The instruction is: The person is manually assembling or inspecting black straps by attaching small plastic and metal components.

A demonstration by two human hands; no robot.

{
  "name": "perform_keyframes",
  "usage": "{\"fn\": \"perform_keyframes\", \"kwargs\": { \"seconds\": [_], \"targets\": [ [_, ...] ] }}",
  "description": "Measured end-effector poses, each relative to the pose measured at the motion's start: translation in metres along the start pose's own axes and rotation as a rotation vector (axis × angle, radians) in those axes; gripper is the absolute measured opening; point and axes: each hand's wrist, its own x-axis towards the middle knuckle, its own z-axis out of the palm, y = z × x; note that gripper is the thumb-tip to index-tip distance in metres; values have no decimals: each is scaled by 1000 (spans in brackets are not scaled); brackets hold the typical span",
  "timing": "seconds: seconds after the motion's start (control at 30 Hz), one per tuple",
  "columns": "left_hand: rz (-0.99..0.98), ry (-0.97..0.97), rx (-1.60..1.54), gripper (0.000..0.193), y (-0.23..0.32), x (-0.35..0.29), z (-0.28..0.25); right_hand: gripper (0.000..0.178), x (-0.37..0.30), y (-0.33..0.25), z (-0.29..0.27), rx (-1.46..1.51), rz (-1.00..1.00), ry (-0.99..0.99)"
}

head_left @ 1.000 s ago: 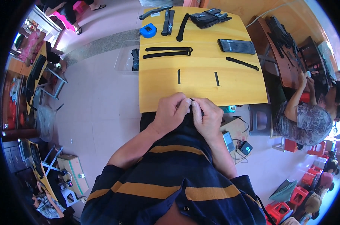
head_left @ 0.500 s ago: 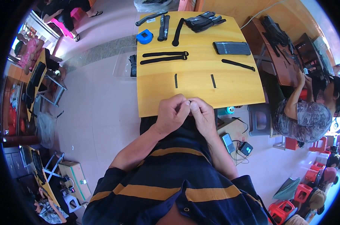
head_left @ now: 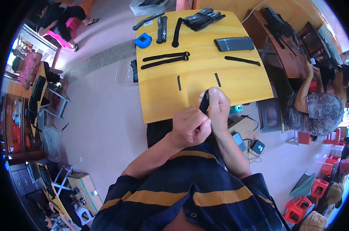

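Note:
A black strap (head_left: pixel 205 103) is held between my two hands just over the near edge of the yellow table (head_left: pixel 159 104). My left hand (head_left: pixel 188 129) is closed around its lower part, thumb pressed on top. The fingers of my right hand (head_left: pixel 220 109) are wrapped round the upper part, with the end poking out beside the thumb. Most of the strap is hidden by my fingers. Beyond my hands, two short black strips (head_left: pixel 179 83) lie across the tabletop. Two straps with end loops (head_left: pixel 165 57) rest at the left, and a single strap (head_left: pixel 242 60) at the right.
A ridged dark stack of straps (head_left: pixel 234 44), a tied strap bundle (head_left: pixel 203 20) and a blue tape measure (head_left: pixel 143 41) sit farther back. A clear bin (head_left: pixel 124 73) stands left of the table. At the right, a co-worker (head_left: pixel 317 106) sits at a brown table (head_left: pixel 284 63).
My hands have moved to the right, the right one up onto the strap's upper end. More of the black strap now shows between them. The view has shifted slightly.

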Motion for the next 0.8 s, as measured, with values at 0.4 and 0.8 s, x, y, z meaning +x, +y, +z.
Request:
{"fn": "perform_keyframes", "kwargs": {
  "seconds": [0.4,0.8],
  "targets": [
    [-510,-105,-99,21,-14,14,-21,31,-8,13,-6,-145,-137,-81],
    [-437,-47,262,14,-17,23,-11,36,-13,21,-8,-176,-123,-108]
  ]
}}
